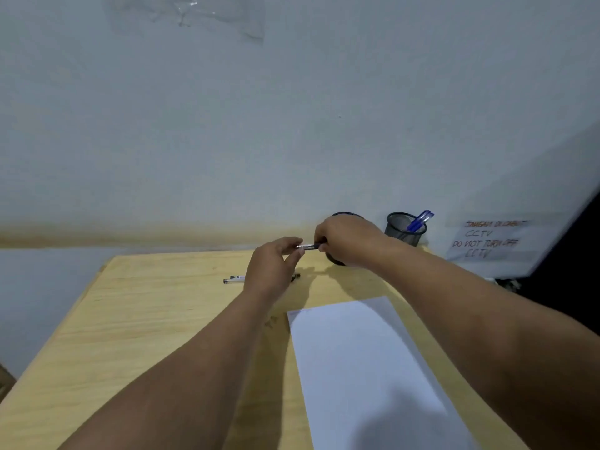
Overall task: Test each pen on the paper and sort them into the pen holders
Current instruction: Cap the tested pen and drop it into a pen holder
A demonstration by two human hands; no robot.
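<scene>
Just above the frame's centre, both hands meet over the far part of the table. The left hand (272, 271) pinches one end of a small pen (308, 246) between thumb and fingertips, and the right hand (349, 241) grips the other end, so the pen hangs level between them, clear of the tabletop. Whether the pen is capped is too blurred to tell.

Directly behind the right hand, a dark pen holder (337, 259) is mostly hidden; only its rim and lower wall show. To its right, near the table's far right corner, a second mesh pen holder (404, 230) stands upright with blue pens (420, 220) leaning out of it toward the upper right.

Left of the left wrist, loose white pens (234, 279) lie flat on the wood, and a dark pen end (295, 277) peeks out just right of that hand.

The white sheet of paper (367, 368) lies in the lower right, tilted, its near end running out of frame under the right forearm.

The wooden table (146, 319) is bare across its left half out to its left edge. A pale wall (292, 125) rises behind the far edge, and a handwritten sign (490, 238) sits at right.
</scene>
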